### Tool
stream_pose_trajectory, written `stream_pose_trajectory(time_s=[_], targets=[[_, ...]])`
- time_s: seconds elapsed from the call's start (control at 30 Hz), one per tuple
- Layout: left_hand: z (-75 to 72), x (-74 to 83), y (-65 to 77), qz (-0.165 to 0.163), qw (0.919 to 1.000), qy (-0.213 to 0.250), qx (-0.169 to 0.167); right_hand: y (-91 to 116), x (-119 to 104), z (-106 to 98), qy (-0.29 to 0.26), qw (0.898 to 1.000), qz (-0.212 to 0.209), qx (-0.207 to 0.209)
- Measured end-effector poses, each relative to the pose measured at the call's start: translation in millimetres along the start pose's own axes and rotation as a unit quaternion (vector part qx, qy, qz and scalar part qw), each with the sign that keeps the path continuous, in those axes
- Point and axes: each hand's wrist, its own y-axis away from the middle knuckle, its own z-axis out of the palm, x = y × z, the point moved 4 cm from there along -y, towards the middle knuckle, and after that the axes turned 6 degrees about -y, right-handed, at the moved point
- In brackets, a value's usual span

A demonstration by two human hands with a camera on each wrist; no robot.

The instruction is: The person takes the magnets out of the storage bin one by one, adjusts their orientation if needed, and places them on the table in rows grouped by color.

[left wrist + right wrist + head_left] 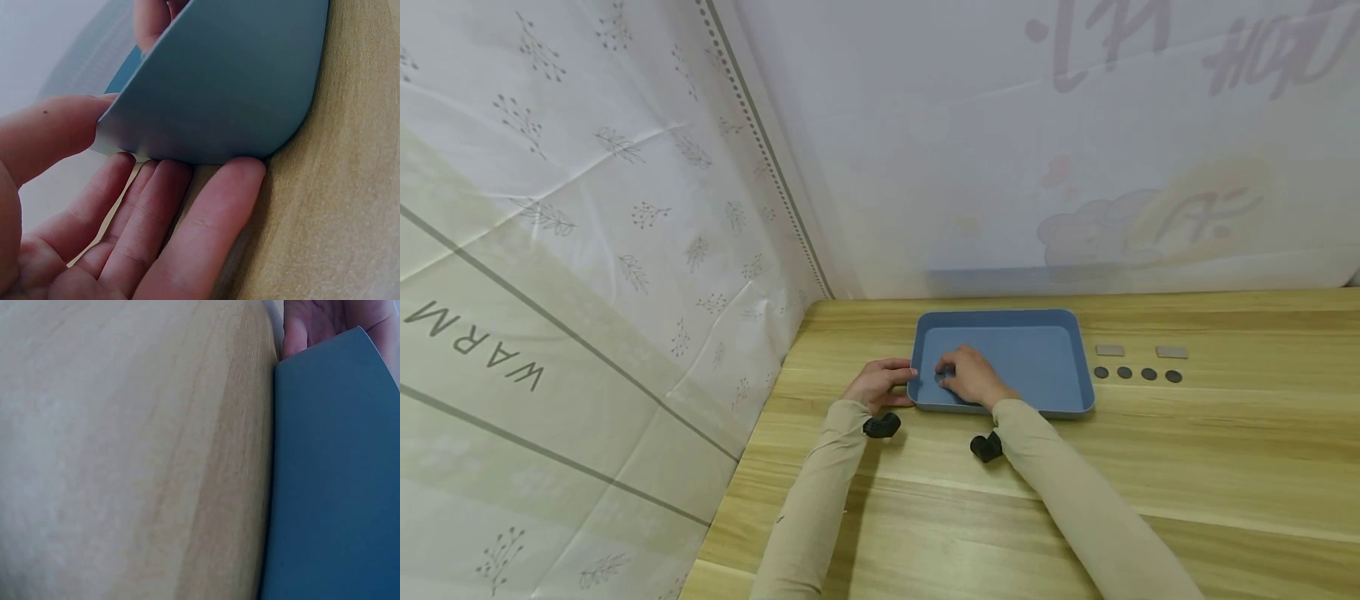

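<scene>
A shallow blue rectangular tray (1037,362) lies on the wooden table. At its left end my left hand (882,383) holds the wall. In the left wrist view the thumb (69,128) hooks over the tray's rim while the other fingers (209,219) touch the outside near the base. My right hand (973,377) reaches over the near wall into the tray's left part, fingers bent downward near the floor. Whether anything sits between those fingertips is hidden. In the right wrist view, the tray wall (331,469) covers the right fingers.
Right of the tray, two flat grey rectangular pieces (1109,351) lie in a row. Several dark round discs (1124,372) line up in front of them. Printed cloth (647,208) hangs at the left, and a white cloth (925,167) stands behind the table.
</scene>
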Motion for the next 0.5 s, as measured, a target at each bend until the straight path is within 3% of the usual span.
stream_pose_trajectory(time_s=[0.5], targets=[[0.1,0.7,0.6,-0.001,1.0,-0.002,0.003,2.2,3.3,-0.7,-0.03,0.999,-0.004,-0.012]])
